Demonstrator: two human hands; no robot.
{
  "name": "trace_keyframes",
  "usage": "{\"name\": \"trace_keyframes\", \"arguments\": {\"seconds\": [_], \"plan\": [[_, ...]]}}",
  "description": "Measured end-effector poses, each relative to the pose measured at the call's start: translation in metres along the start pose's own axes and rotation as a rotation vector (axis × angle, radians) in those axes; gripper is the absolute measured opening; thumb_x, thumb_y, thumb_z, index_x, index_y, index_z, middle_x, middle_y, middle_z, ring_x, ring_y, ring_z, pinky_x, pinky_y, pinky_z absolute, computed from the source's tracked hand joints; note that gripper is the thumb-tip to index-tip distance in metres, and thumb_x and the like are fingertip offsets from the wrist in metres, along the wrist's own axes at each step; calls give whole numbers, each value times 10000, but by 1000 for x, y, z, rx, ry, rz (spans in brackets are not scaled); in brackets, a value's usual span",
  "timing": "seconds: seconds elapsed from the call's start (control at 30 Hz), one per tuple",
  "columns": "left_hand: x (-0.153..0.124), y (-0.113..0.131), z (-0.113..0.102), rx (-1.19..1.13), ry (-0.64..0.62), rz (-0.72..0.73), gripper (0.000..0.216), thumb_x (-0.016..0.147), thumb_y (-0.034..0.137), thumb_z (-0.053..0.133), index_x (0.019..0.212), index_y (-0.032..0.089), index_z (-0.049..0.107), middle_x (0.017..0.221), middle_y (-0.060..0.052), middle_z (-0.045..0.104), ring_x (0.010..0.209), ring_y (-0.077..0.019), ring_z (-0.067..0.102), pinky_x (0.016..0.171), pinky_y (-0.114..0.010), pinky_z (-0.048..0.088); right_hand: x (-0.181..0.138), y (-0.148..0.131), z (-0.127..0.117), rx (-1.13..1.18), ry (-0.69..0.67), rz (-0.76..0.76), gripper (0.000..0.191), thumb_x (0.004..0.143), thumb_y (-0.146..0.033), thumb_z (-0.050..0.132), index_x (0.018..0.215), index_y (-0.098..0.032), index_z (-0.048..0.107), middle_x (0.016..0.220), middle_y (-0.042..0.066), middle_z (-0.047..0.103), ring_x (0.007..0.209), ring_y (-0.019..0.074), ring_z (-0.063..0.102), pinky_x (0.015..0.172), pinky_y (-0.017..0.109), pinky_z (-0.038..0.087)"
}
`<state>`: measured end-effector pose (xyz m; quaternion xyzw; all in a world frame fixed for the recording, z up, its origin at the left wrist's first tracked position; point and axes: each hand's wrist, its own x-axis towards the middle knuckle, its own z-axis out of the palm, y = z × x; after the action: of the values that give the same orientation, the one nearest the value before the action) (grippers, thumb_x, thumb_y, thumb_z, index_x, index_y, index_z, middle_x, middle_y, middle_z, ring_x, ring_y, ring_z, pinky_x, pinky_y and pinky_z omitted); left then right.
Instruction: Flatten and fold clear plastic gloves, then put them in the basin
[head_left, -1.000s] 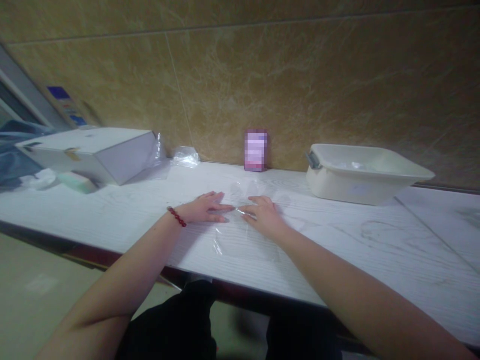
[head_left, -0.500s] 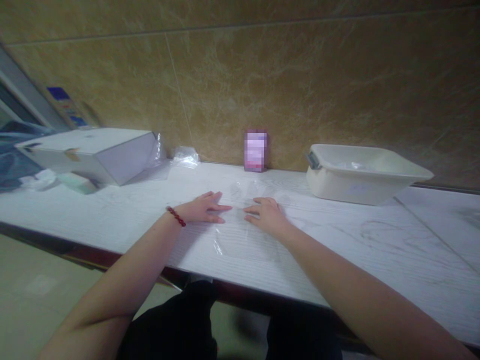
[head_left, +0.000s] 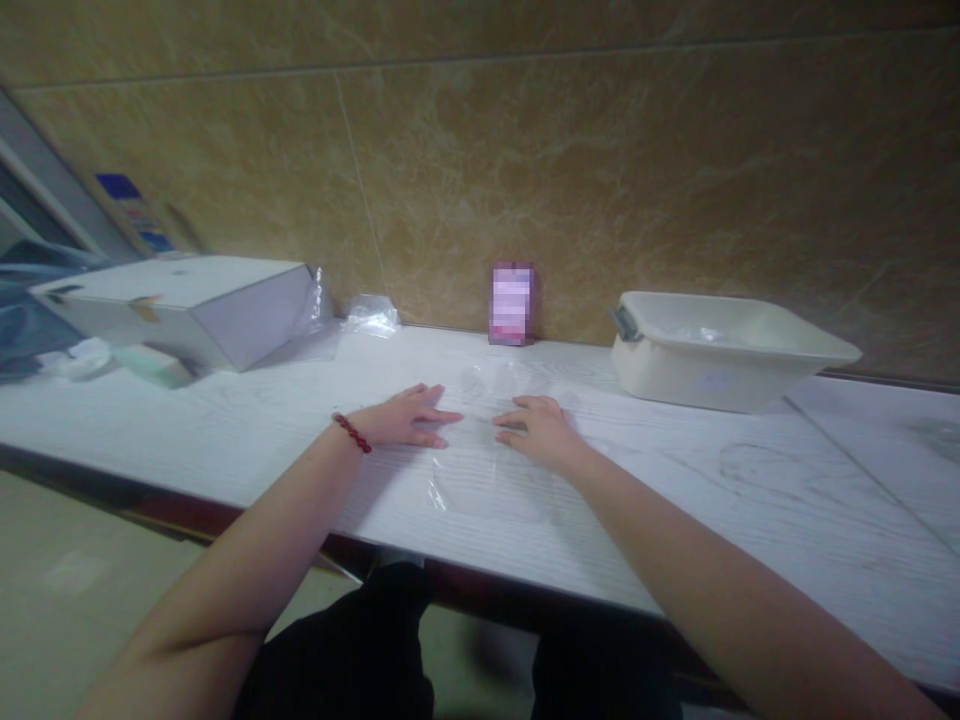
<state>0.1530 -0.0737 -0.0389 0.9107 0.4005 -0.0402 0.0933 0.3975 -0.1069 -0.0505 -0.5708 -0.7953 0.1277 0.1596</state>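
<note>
A clear plastic bag (head_left: 480, 470) lies flat on the white table (head_left: 225, 430) in front of me. My left hand (head_left: 405, 417), with a red bead bracelet on the wrist, rests palm down on the bag's left edge, fingers stretched flat. My right hand (head_left: 536, 428) lies palm down on the bag's right side, fingers loosely curved and holding nothing. A gap of bare plastic shows between the two hands.
A cream plastic basin (head_left: 727, 348) stands at the back right. A small purple box (head_left: 511, 303) leans against the tiled wall. A white cardboard box (head_left: 187, 305) and crumpled clear plastic (head_left: 370, 313) sit at the back left. The table's dark front edge runs below my arms.
My hands, fingertips nearly touching a second ago, have slid apart across the plastic bag; the right hand moved right. The thin fold between them has flattened.
</note>
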Motion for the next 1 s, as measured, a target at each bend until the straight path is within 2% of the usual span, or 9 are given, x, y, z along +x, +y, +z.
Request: {"name": "trace_keyframes", "arguments": {"seconds": [0.2,0.37,0.47,0.57,0.67,0.77,0.9,1.0], "plan": [[-1,-6,2,-18,45,28,515,689,556,428,1157,343,409,1324,-31,238,1190,-281,194,941,-415,172,-1,1,0,-23,29,-71,296,677,-477,506,934,-356,590,1141,15,457,1063,216,334,846,377,258],[1,-6,-2,-12,218,3,499,740,523,375,1153,251,439,1260,-63,359,1147,-208,303,948,-351,207,5,12,-15,-40,182,-117,226,730,-372,479,872,-262,616,1027,25,542,969,177,432,825,322,308],[2,-4,-3,-42,288,-28,506,742,521,371,1125,207,472,1217,-74,413,1112,-195,355,934,-333,244,9,31,-31,-96,262,-30,178,739,-289,465,774,-196,613,871,38,588,853,154,497,779,278,345],[2,-3,-1,-67,289,-12,505,733,526,379,1091,192,503,1189,-75,443,1082,-187,392,925,-322,265,12,56,-43,-189,311,171,174,728,-273,460,754,-179,604,839,59,593,818,159,520,727,259,368],[2,-2,0,-78,284,2,497,737,524,373,1072,185,518,1180,-75,451,1071,-180,405,923,-308,270,16,78,-46,-226,288,328,191,718,-293,457,759,-178,604,809,61,607,772,168,543,679,257,384],[2,0,0,-82,276,-1,498,742,522,364,1068,179,519,1171,-76,459,1061,-177,414,920,-299,275,18,92,-46,-225,239,401,225,714,-304,444,803,-183,612,828,57,618,783,170,552,680,252,391],[1,2,-1,-89,270,-6,492,744,523,354,1058,183,522,1157,-67,472,1056,-173,417,917,-295,279,18,96,-46,-271,138,348,362,715,-400,426,935,-173,603,964,80,596,913,192,518,766,276,372],[1,4,-2,-95,270,-4,490,748,519,349,1055,180,523,1155,-62,475,1053,-173,419,914,-289,281,18,95,-45,-295,93,309,382,696,-428,449,936,-179,611,984,77,592,936,202,508,787,289,362]]}}
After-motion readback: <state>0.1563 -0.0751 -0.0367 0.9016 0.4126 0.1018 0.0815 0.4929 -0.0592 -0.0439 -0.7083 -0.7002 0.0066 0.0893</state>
